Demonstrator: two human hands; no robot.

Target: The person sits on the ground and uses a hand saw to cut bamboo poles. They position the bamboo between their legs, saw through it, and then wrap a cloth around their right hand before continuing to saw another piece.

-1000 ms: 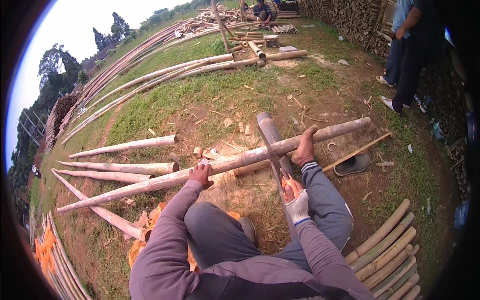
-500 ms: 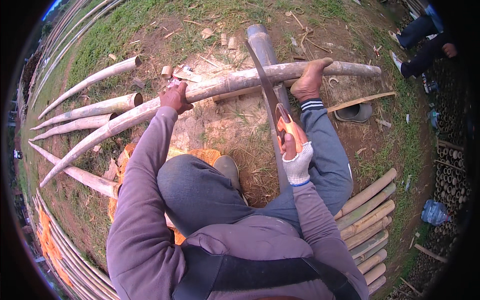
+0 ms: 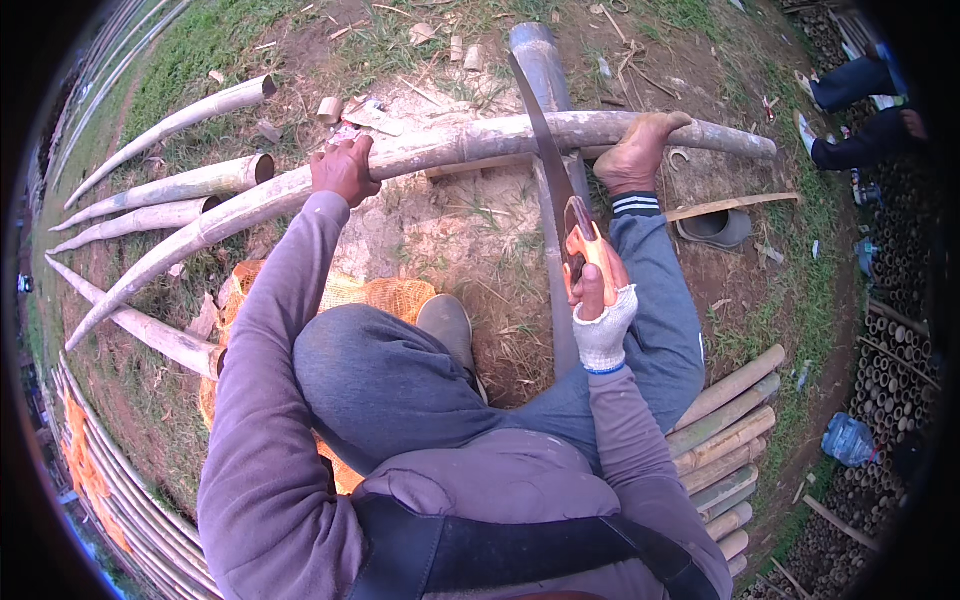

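Note:
A long, curved bamboo pole (image 3: 430,152) lies across in front of me, over a thick grey post (image 3: 540,62) on the ground. My left hand (image 3: 345,172) is wrapped over its top, left of the middle. In my right hand (image 3: 604,318), which wears a white fingerless glove, is a handsaw (image 3: 549,148) with an orange handle. Its long blade crosses the pole above the post; whether the teeth have cut in I cannot make out. My bare foot (image 3: 640,152) presses on the pole just right of the blade.
Tapered bamboo lengths (image 3: 190,190) lie at left, and cut pieces (image 3: 725,435) are lined up at lower right. Orange netting (image 3: 375,293) is beside my shod foot (image 3: 447,330). An empty shoe (image 3: 715,230), a blue water jug (image 3: 850,440) and another person's legs (image 3: 855,110) are at right.
The whole view has shifted slightly. Both hands keep their grips, and the saw still crosses the pole at about the same place beside my bare foot.

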